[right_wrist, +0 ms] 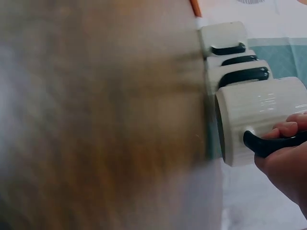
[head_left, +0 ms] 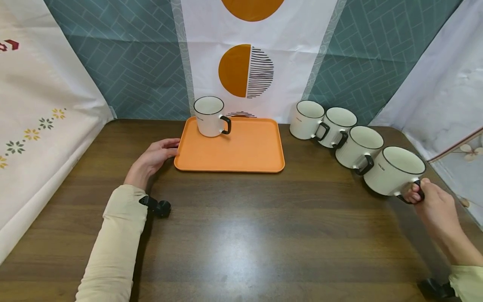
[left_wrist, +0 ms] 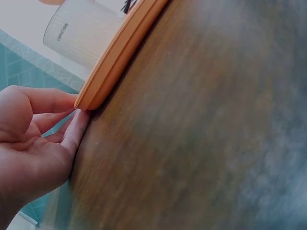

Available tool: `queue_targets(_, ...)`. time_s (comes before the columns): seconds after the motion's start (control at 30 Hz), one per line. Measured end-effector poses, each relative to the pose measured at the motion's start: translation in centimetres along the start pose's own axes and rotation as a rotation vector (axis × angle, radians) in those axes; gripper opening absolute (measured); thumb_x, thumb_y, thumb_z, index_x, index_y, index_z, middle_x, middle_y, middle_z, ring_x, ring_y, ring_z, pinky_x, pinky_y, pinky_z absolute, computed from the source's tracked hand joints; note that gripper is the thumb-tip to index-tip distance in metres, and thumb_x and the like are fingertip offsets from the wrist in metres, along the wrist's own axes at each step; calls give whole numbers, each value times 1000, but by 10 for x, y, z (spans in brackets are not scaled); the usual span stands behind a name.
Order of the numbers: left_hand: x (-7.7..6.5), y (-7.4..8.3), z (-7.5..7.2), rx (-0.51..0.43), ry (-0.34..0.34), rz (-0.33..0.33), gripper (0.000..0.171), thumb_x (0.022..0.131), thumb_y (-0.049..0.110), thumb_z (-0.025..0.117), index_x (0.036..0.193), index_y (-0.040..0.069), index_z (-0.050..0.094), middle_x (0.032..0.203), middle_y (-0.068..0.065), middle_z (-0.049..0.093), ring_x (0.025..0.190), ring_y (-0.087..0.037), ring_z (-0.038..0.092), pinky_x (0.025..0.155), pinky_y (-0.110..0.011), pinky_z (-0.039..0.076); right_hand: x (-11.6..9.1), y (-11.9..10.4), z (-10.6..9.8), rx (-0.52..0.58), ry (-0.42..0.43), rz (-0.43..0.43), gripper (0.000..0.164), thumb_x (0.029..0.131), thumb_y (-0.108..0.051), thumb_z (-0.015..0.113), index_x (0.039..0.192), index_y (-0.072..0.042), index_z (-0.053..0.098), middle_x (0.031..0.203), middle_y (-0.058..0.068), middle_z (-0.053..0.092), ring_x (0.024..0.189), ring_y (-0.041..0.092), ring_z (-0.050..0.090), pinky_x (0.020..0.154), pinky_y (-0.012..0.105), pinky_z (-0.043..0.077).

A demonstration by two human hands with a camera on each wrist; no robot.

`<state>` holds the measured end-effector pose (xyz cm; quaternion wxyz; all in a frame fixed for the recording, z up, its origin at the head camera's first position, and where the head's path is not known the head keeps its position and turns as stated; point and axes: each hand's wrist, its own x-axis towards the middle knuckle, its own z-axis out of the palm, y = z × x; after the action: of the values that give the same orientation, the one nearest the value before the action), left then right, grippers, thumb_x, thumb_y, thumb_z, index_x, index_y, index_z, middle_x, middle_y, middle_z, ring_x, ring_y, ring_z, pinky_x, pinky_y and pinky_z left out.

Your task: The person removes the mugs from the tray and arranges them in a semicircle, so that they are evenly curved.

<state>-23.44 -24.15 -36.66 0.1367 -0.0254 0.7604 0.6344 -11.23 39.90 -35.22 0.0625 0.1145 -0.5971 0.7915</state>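
My right hand (head_left: 439,205) grips the black handle of a white enamel-look mug (head_left: 394,172) at the right side. Fingers curl through that handle in the right wrist view, and the mug's base shows close over the table. Far to the left, my left hand (head_left: 156,154) is at the left edge of an orange tray (head_left: 245,147). In the left wrist view its thumb and index fingertip pinch the tray's rim (left_wrist: 105,79). Another white mug (head_left: 209,119) stands upright on the tray's back left part, its black handle turned right.
Three more white mugs, a front one (head_left: 358,149), a middle one (head_left: 337,126) and a back one (head_left: 306,119), stand in a slanting row beside the gripped mug. The brown wooden table (head_left: 226,235) meets a patterned cloth (head_left: 143,71) behind the tray. White cloths hang at both sides.
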Motion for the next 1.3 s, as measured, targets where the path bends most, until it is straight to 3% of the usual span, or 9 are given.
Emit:
queue_targets(0.3, 0, 0, -1, 7, -6, -7, 57, 99, 1, 46, 150, -5, 22, 148, -23, 28, 128, -29, 35, 112, -37, 28, -1, 10, 15, 61, 4, -74, 30, 105, -4, 27, 80, 3, 42, 72, 8, 35, 65, 19, 30, 61, 30, 19)
queue_targets(0.5, -1, 3, -1, 14, -1, -12, 57, 99, 2, 47, 150, -4, 23, 147, -23, 29, 128, -29, 35, 111, -37, 28, -4, 12, 15, 50, 15, -36, 30, 105, -6, 29, 82, 4, 45, 75, 8, 38, 67, 16, 39, 61, 28, 27)
queue_targets(0.77, -1, 2, 0, 12, -3, -12, 57, 99, 1, 46, 150, -5, 22, 147, -24, 28, 127, -28, 36, 111, -37, 28, -8, 13, 22, -123, -65, 5, 29, 105, -7, 34, 84, 4, 51, 79, 7, 46, 75, 15, 44, 65, 25, 35)
queue_targets(0.97, -1, 0, -1, 24, 1, -28, 58, 98, 1, 47, 150, -4, 23, 147, -23, 29, 126, -28, 37, 112, -38, 28, -11, 15, 29, -133, -120, 49, 30, 105, -4, 33, 86, 3, 56, 83, 6, 52, 78, 15, 49, 71, 21, 41)
queue_targets(1.1, 0, 0, -1, 27, 9, -29, 58, 98, 2, 48, 150, -4, 23, 148, -24, 30, 126, -28, 38, 111, -38, 28, -12, 17, 36, -191, -100, 91, 30, 105, -7, 35, 89, 0, 60, 84, 3, 57, 81, 12, 52, 76, 18, 41)
queue_targets(1.3, -1, 0, -1, 17, 16, -33, 58, 98, 1, 48, 150, -4, 23, 148, -23, 29, 128, -29, 36, 112, -38, 27, -10, 23, 51, -153, -104, 107, 29, 105, -8, 35, 93, -3, 61, 88, 2, 61, 87, 11, 55, 79, 19, 40)
